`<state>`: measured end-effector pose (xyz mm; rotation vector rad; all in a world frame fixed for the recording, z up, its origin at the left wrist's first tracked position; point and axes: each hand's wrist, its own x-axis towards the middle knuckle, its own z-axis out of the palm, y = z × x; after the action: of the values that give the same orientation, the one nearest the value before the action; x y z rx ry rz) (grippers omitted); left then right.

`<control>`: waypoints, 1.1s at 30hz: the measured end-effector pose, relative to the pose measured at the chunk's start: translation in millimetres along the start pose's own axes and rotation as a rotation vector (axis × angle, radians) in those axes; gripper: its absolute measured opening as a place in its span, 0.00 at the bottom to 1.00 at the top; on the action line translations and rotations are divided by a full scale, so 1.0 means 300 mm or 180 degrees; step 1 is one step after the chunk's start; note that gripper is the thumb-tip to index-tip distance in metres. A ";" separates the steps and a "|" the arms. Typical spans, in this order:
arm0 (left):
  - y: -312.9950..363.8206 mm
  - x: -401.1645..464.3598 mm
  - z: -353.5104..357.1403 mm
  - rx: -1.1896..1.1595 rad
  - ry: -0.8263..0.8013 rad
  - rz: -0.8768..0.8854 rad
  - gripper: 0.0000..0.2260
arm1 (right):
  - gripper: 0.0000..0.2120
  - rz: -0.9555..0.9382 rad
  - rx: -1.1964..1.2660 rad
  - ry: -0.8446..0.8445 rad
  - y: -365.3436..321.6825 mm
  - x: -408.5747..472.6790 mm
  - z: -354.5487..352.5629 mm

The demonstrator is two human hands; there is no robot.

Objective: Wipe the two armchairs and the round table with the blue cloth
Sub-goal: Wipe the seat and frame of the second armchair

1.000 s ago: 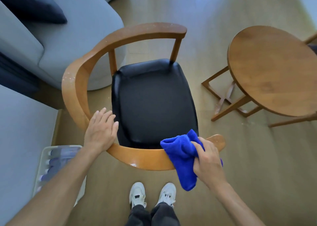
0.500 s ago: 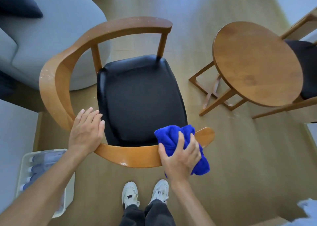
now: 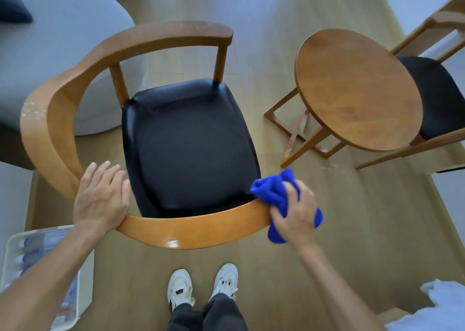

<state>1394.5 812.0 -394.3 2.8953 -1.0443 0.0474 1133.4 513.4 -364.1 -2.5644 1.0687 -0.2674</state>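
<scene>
Blue cloth slid rightward to armrest end, bunched under right hand grip; left hand flat on armchair.

No readable text, labels, brands or numbers anywhere. The white bin near left holds bottles, but whatever is printed on them is too blurred to read. The white sneakers at near centre carry small dark marks, too small to resolve as a logo or lettering.
</scene>
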 end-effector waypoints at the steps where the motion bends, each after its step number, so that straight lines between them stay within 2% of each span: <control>1: 0.001 0.000 0.001 0.0012 0.0035 0.0023 0.22 | 0.21 0.0325 0.0243 -0.0064 0.043 0.050 -0.016; 4: -0.002 -0.002 0.003 0.0036 0.0048 0.0068 0.22 | 0.18 0.1041 0.0786 0.0029 0.042 0.108 0.003; 8: 0.005 -0.003 0.001 -0.0020 0.0127 0.0044 0.21 | 0.22 0.0894 -0.0022 0.0587 -0.070 -0.010 0.071; 10: 0.012 -0.003 -0.007 -0.0071 0.0174 0.0055 0.21 | 0.22 0.0620 -0.0327 0.0584 -0.198 -0.108 0.120; 15: 0.008 -0.006 -0.024 -0.0343 0.0095 0.0049 0.21 | 0.29 0.0360 -0.0362 -0.0688 -0.623 -0.293 0.250; 17: 0.004 0.006 -0.043 -0.0813 -0.0006 -0.0257 0.22 | 0.35 0.0454 -0.0314 -0.1149 -0.744 -0.303 0.256; 19: 0.013 0.015 -0.074 -0.1441 -0.0051 -0.0631 0.22 | 0.37 0.0512 -0.0109 -0.1297 -0.797 -0.280 0.222; 21: 0.062 0.001 -0.115 -0.1860 0.0020 -0.0916 0.22 | 0.33 0.0329 0.0482 -0.1439 -0.760 -0.263 0.201; 23: 0.165 -0.057 -0.150 -0.1896 0.0154 -0.1062 0.23 | 0.25 0.0363 0.1637 -0.1798 -0.662 -0.213 0.141; 25: 0.299 -0.131 -0.171 -0.1694 0.0198 -0.1081 0.25 | 0.17 0.0475 0.2051 -0.1333 -0.528 -0.141 0.089; 28: 0.481 -0.198 -0.158 -0.1118 -0.0305 -0.1156 0.23 | 0.12 0.0016 0.0970 -0.0568 -0.366 -0.061 0.110; 31: 0.578 -0.191 -0.153 -0.1050 -0.0761 -0.1742 0.21 | 0.14 -0.0633 0.0057 -0.0256 -0.311 -0.060 0.177; 33: 0.613 -0.181 -0.153 -0.1041 -0.0906 -0.1877 0.19 | 0.15 -0.0705 -0.0361 -0.0286 -0.319 -0.062 0.192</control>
<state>1234.9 708.6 -342.1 2.8149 -0.1518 -0.5204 1199.8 603.4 -380.8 -2.7705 0.7895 -0.1482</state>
